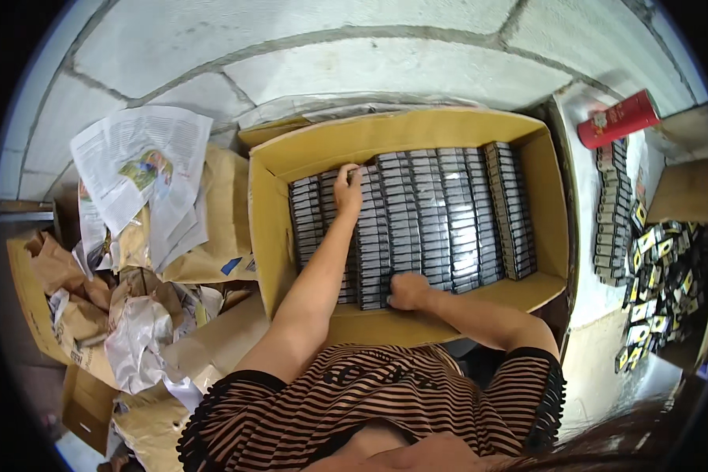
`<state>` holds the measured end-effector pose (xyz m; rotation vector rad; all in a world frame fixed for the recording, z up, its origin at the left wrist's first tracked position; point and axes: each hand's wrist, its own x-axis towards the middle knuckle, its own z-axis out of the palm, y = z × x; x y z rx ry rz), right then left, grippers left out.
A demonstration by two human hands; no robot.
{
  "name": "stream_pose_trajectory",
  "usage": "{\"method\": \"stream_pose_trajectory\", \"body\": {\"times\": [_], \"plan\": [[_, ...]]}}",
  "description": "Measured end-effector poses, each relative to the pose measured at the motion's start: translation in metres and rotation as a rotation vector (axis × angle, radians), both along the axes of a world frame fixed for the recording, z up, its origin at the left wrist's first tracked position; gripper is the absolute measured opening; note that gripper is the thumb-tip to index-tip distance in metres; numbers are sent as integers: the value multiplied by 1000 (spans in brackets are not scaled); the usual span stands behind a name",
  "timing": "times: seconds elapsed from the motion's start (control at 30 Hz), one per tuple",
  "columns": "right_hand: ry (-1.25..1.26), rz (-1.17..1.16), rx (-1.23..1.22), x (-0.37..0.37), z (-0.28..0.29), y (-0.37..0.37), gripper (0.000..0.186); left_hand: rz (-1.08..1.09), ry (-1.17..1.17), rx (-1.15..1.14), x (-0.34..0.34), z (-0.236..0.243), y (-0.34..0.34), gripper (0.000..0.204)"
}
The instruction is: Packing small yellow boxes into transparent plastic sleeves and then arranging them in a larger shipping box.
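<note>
We count: left hand (pixel 348 193), one; right hand (pixel 408 291), one; case-filled cardboard box (pixel 548 200), one; red canister (pixel 619 119), one. Cases (pixel 429 204) and heaped black-and-yellow pieces (pixel 659 275): we tally dozens each.

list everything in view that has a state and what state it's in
large cardboard box: open at the top, well filled
flat black packs: lined up in rows inside
left hand: curled at a row's far end
right hand: curled at the near end
printed sheets: loose
white paper: crumpled
black-and-yellow packs: loosely heaped
</note>
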<state>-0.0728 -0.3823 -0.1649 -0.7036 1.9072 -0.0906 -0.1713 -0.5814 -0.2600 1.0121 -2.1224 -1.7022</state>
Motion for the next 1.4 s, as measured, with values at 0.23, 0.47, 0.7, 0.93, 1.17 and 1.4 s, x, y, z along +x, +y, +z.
{"method": "stream_pose_trajectory", "body": {"times": [0.23,0.47,0.7,0.93,1.17,1.4], "plan": [[392,-24,-282,-28,38,24,22,-201,166,60,-7,-9,9,16],[1568,-1214,-174,-60,154,244,69,-219,181,-200,0,-39,-33,23],[1297,-1290,-117,-41,124,438,91,-205,199,-393,-10,-40,-15,22],[1387,-1411,-759,-12,171,300,71,-53,196,-102,5,-26,-11,18],[93,-871,-1123,-70,115,47,43,-57,96,-22,15,-11,-13,40],[735,-338,-854,-102,34,-74,46,-109,201,30,6,-21,-12,34]]}}
